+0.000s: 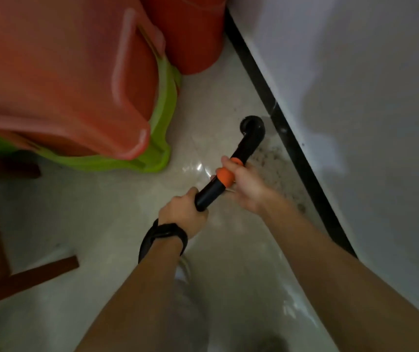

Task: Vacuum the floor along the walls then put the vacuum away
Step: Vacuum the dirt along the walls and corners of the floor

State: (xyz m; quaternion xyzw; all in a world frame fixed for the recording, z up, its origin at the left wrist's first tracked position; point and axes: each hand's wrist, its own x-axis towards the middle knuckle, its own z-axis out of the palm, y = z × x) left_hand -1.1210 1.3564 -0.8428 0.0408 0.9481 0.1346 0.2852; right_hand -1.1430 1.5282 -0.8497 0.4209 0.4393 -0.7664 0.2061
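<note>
Black wand (228, 174) slants toward the skirting (292, 138): left hand (183, 214) clenches its rear to push, right hand (244, 184) grips the orange collar (225, 177), steering the nozzle (253, 125) over dust (272, 161).

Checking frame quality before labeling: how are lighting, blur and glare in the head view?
Head view: dim overall; glare spot on the floor left of the wand; right hand motion-blurred, left hand sharper; wide-angle bending of the wall edge; bins soft.
</note>
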